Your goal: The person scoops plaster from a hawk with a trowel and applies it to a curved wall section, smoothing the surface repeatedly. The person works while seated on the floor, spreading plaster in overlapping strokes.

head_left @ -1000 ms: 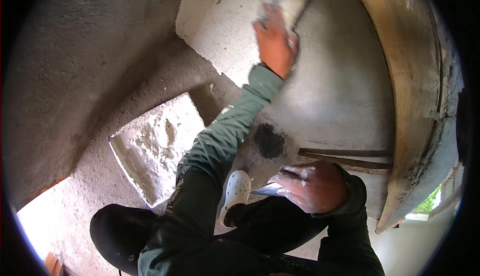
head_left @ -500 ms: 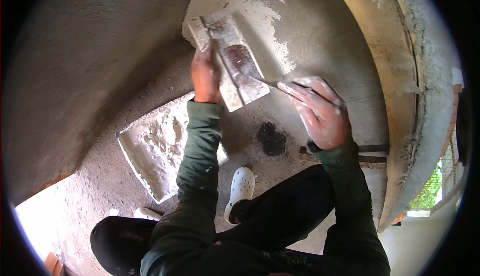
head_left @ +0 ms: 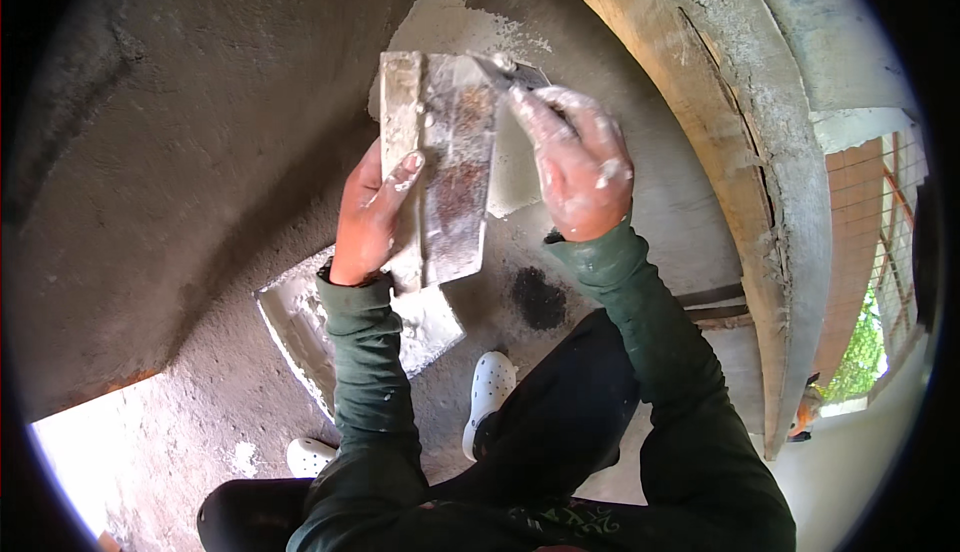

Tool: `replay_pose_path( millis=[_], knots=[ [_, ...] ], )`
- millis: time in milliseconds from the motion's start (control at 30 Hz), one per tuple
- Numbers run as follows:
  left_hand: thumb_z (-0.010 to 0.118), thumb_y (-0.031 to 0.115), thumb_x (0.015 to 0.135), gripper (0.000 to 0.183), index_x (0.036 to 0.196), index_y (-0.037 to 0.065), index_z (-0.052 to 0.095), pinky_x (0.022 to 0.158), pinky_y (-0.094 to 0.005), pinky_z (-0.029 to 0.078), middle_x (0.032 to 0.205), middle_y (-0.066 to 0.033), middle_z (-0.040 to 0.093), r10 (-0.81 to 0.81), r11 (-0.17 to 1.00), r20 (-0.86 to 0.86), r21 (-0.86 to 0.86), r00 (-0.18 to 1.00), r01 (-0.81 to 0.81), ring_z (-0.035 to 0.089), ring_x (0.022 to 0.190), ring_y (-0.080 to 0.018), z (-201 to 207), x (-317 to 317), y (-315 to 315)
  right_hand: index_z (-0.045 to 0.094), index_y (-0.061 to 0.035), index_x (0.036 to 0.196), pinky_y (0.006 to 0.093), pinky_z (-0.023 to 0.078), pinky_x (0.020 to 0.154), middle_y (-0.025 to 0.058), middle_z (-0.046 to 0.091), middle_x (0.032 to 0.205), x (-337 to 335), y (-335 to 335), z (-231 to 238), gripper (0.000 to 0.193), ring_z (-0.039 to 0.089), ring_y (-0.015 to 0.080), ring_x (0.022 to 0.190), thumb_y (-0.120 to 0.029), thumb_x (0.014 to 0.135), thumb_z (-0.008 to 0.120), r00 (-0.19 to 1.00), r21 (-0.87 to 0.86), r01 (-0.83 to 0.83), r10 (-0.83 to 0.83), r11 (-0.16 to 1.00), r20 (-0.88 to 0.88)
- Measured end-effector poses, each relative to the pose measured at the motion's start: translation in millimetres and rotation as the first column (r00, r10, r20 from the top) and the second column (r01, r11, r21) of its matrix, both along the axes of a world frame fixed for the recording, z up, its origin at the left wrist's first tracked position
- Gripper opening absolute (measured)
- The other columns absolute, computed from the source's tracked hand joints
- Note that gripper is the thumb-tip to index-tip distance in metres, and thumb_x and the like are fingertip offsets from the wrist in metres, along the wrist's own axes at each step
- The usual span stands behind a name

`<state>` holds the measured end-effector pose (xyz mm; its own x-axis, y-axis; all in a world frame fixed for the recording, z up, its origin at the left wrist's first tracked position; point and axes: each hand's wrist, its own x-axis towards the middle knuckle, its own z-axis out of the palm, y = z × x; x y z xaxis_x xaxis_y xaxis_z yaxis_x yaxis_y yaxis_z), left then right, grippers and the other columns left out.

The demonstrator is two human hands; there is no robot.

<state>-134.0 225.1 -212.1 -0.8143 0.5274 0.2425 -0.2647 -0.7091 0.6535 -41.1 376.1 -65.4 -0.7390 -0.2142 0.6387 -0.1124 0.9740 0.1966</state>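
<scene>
My left hand (head_left: 370, 217) is closed round the plaster-crusted grip bar of a rectangular plastering trowel (head_left: 458, 177), thumb on top. Its metal face, stained brown and smeared white, is turned up toward me. In my right hand (head_left: 585, 167), whitened with plaster, I pinch a putty knife (head_left: 492, 74). The knife's blade lies at the trowel's far end, where a small dab of white plaster shows. My fingers hide most of its handle. Below my left forearm a shallow tray (head_left: 288, 354) holds wet white plaster (head_left: 425, 327).
A pale plaster patch (head_left: 450, 27) covers part of the grey curved surface beyond the trowel. To the right rises a curved wooden edge (head_left: 715, 117). A black smudge (head_left: 539, 298) marks the floor near my white clog (head_left: 492, 392). Wire mesh (head_left: 900, 182) stands far right.
My right hand has moved up and left, bringing the putty knife from the trowel's near corner to its far end. The trowel has turned straighter, and the whole view has shifted.
</scene>
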Motion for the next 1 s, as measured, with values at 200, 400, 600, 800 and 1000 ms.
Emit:
replay_pose_path(
  millis=[200, 400, 600, 800, 1000],
  knots=[
    [0.054, 0.016, 0.103, 0.044, 0.143, -0.003, 0.048, 0.101, -0.0289, 0.043, 0.129, -0.0055, 0.061, -0.063, 0.997, 0.119, 0.056, 0.991, 0.057, 0.056, 0.117, -0.0137, -35.2, -16.9, -7.5, 0.067, 0.0035, 0.115, 0.0321, 0.055, 0.086, 0.0086, 0.07, 0.114, -8.9, -5.7, -0.9, 0.02, 0.068, 0.0165, 0.096, -0.004, 0.1, 0.057, 0.998, -0.932, 0.015, 0.055, 0.363, 0.037],
    [0.051, 0.014, 0.104, 0.042, 0.142, -0.003, 0.048, 0.103, -0.0293, 0.044, 0.129, -0.0066, 0.061, -0.125, 0.989, 0.135, 0.094, 0.983, 0.113, 0.058, 0.117, -0.0143, -47.7, -22.7, 7.2, 0.064, 0.001, 0.123, 0.0356, 0.058, 0.085, 0.011, 0.069, 0.116, -26.8, 49.8, -39.3, 0.026, 0.069, 0.0206, 0.102, -0.005, 0.097, 0.059, 0.977, -0.937, 0.156, 0.187, -0.314, 0.1],
    [0.051, 0.013, 0.102, 0.042, 0.142, -0.002, 0.048, 0.098, -0.0293, 0.047, 0.13, -0.007, 0.061, -0.023, 1.0, 0.159, 0.001, 0.987, 0.023, 0.059, 0.114, -0.0138, -61.9, -44.5, 31.5, 0.066, 0.0024, 0.122, 0.0324, 0.056, 0.084, 0.0087, 0.071, 0.112, -0.2, 74.6, -29.0, 0.027, 0.069, 0.0176, 0.1, 0.0, 0.096, 0.061, 0.976, -0.966, 0.216, 0.029, -0.144, 0.214],
    [0.053, 0.007, 0.098, 0.043, 0.141, 0.001, 0.049, 0.092, -0.0326, 0.049, 0.125, -0.0109, 0.064, 0.306, 0.904, -0.274, -0.216, 0.912, -0.369, 0.061, 0.109, -0.0185, -60.3, -96.9, 73.6, 0.065, 0.0045, 0.116, 0.0268, 0.053, 0.085, 0.0062, 0.07, 0.107, 18.2, 57.6, -37.4, 0.02, 0.065, 0.0093, 0.094, -0.002, 0.098, 0.06, 0.945, -0.956, 0.258, 0.169, 0.143, 0.28],
    [0.052, 0.003, 0.094, 0.045, 0.139, 0.002, 0.049, 0.092, -0.0435, 0.05, 0.121, -0.0276, 0.063, 0.503, 0.682, -0.632, -0.13, 0.59, -0.72, 0.06, 0.113, -0.0449, -18.0, -130.9, 125.7, 0.065, 0.0041, 0.11, 0.0257, 0.051, 0.08, 0.0033, 0.07, 0.097, 28.4, 50.1, -23.1, 0.016, 0.062, 0.0066, 0.088, -0.004, 0.098, 0.06, 0.913, -0.91, 0.321, 0.169, 0.261, 0.371]
  ],
)
